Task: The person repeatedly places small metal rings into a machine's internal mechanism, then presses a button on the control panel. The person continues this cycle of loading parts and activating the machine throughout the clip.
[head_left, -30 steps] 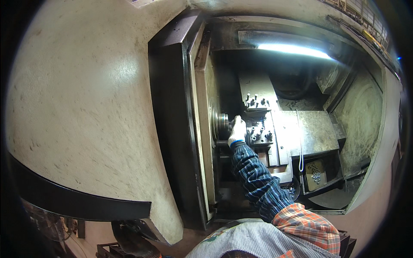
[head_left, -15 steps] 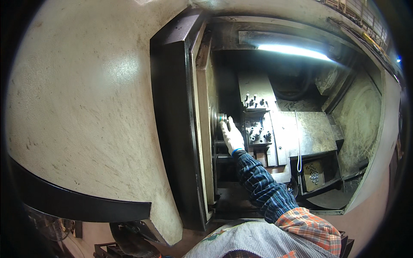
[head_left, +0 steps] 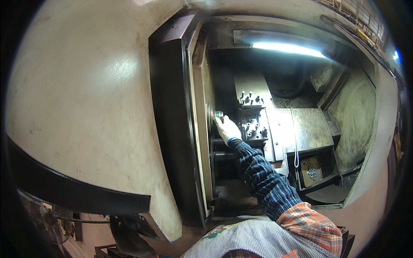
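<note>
One checked apron (head_left: pixel 245 236): woven cloth, nearest the viewer, at the machine's opening.
Blue sleeve (head_left: pixel 267 182): gathered, crinkled fabric, probably worn to shield the shirt cuff; it slants inward, giving the arm its reach.
Left hand: does not show, so its state cannot be told.
Right hand (head_left: pixel 228 130): in a pale knit glove, apart from the other, fingers at the metal cylinder; whether they close on it cannot be told.
Parts tray (head_left: pixel 317 161): shallow, yellowish, holding small shiny pieces (head_left: pixel 311 173), seemingly kept within arm's reach.
Metal cylinder (head_left: pixel 220 114): short, round, bright-rimmed, at the spindle side, left of the tool block.
Tool block (head_left: pixel 257 131): dark steel, studded with upright bolts, presumably for clamping.
Lamp (head_left: pixel 288 49): long white tube, mounted high, apparently to light the interior.
</note>
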Motion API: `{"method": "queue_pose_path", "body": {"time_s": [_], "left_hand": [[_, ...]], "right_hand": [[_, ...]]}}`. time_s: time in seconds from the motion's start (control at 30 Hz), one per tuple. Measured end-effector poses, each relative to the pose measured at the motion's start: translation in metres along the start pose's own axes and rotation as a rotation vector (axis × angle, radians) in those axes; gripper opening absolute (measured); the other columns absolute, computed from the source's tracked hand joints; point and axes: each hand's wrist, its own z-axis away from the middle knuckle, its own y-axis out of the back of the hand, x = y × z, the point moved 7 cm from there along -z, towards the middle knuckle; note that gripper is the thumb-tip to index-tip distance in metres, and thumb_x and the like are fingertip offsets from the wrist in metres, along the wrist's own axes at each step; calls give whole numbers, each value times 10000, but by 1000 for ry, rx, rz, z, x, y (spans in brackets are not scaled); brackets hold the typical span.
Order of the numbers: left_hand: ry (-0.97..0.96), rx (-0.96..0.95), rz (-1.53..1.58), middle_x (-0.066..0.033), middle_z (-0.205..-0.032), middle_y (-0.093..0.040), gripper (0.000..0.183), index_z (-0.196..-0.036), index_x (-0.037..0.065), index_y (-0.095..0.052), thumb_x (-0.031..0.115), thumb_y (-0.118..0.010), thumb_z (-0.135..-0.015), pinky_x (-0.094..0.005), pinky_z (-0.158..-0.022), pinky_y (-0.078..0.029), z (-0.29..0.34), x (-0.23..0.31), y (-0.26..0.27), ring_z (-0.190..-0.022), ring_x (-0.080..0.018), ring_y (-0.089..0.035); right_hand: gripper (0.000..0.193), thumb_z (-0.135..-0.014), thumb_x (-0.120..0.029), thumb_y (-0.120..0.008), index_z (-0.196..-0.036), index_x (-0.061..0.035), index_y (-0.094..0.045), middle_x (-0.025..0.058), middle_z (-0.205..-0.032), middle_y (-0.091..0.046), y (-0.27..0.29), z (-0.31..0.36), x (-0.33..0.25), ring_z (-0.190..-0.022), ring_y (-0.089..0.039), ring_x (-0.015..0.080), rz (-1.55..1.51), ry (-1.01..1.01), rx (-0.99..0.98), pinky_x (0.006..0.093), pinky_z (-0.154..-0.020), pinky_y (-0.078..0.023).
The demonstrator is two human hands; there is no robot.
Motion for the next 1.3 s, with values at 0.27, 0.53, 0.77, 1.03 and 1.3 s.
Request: {"method": "queue_pose_path", "body": {"time_s": [0.27, 0.53, 0.77, 1.03, 1.3], "left_hand": [[117, 97, 266, -216, -1213, -661, 419, -1295, -115, -576, 159, -507, -986, -367, -897, -546, 11, -28, -8, -1032, -299, -666], [-251, -71, 80, -254, -1099, -699, 370, -1228, -98, -611, 79, -524, -916, -431, -770, -579, 19, -3, -8, -918, -389, -715], [-340, -232, 70, -248, -1135, -695, 369, -1296, -81, -582, 99, -499, -986, -398, -756, -582, 10, 12, -2, -902, -358, -721], [-460, -298, 90, -248, -1158, -689, 367, -1267, -57, -612, 141, -546, -965, -415, -748, -583, -1, 2, -1, -916, -388, -717], [-379, -230, 161, -235, -1095, -701, 276, -1141, -50, -662, 123, -520, -979, -418, -778, -570, 5, 2, -6, -907, -376, -705]], "right_hand": [[688, -975, -612, -408, -1244, 14, -501, 300, -1098, -672, 3, 3, -1, -1066, -645, 436, 8, -8, 78, 503, -902, -498], [901, -957, -654, -423, -1557, -13, -219, 284, -1484, -439, 12, 31, -12, -1363, -459, 403, -110, -203, -139, 429, -1126, -364], [683, -988, -551, -481, -1417, -20, -508, 203, -1420, -545, 17, 143, 15, -1310, -511, 337, -166, 4, -547, 391, -1104, -380], [479, -984, -517, -537, -1163, -106, -704, 7, -841, -652, 70, 296, 176, -714, -534, 121, -416, -453, -337, 287, -627, -447], [808, -948, -637, -541, -1552, -147, -324, 98, -1556, -390, 159, 336, 228, -1468, -289, 270, -707, -506, 351, 485, -1155, -301]]}}
